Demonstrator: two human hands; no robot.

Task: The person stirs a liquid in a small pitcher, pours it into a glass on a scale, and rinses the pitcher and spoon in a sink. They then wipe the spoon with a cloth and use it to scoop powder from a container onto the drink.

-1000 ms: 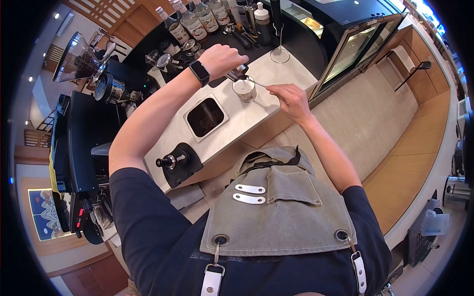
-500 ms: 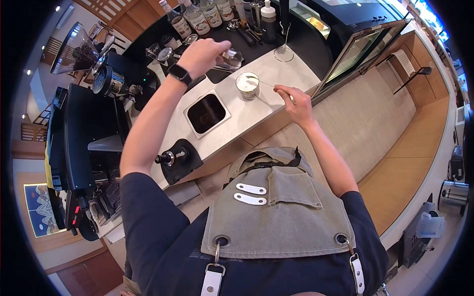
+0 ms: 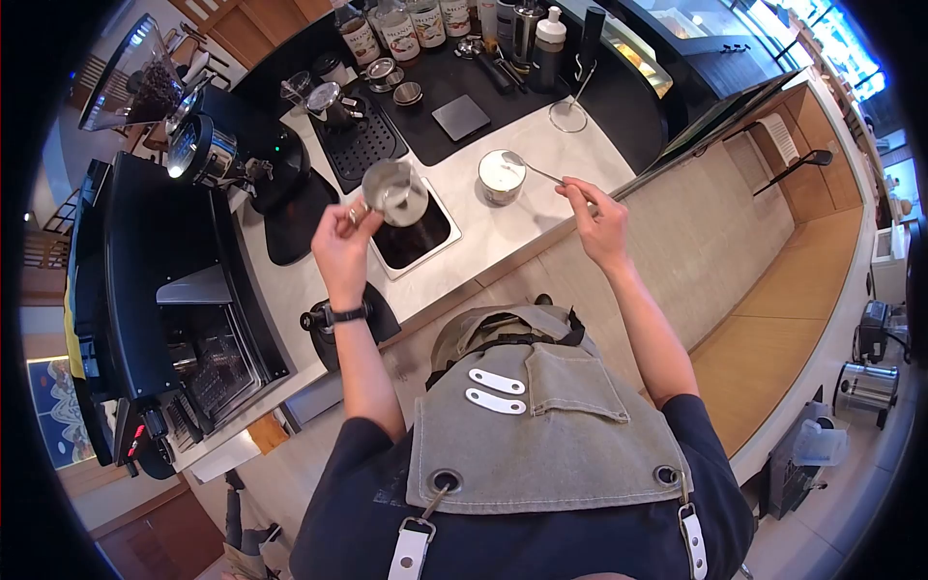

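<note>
A metal milk pitcher [image 3: 398, 193] is in my left hand [image 3: 346, 237], which is closed on its handle. Its mouth faces me, with whitish traces inside, over the back of a dark rectangular bin [image 3: 411, 244] set into the counter. The pitcher is slightly blurred. With the fingers of my right hand [image 3: 599, 227] I pinch the handle of a spoon [image 3: 543, 172]. The spoon's bowl end meets the white top of a glass [image 3: 501, 184], which stands upright on the pale counter [image 3: 570, 159].
Behind are a flat black scale [image 3: 461, 117], a drip mat [image 3: 360, 145], syrup bottles [image 3: 396, 34] and a dark pump bottle [image 3: 548, 53]. A coffee grinder [image 3: 208, 145] and espresso machine [image 3: 135, 290] stand left. Near the front edge sits a tamping stand [image 3: 377, 314].
My left hand has brought the pitcher left and closer to me, from beyond the glass to over the bin, uncovering the scale. My right hand still holds the spoon at the glass.
</note>
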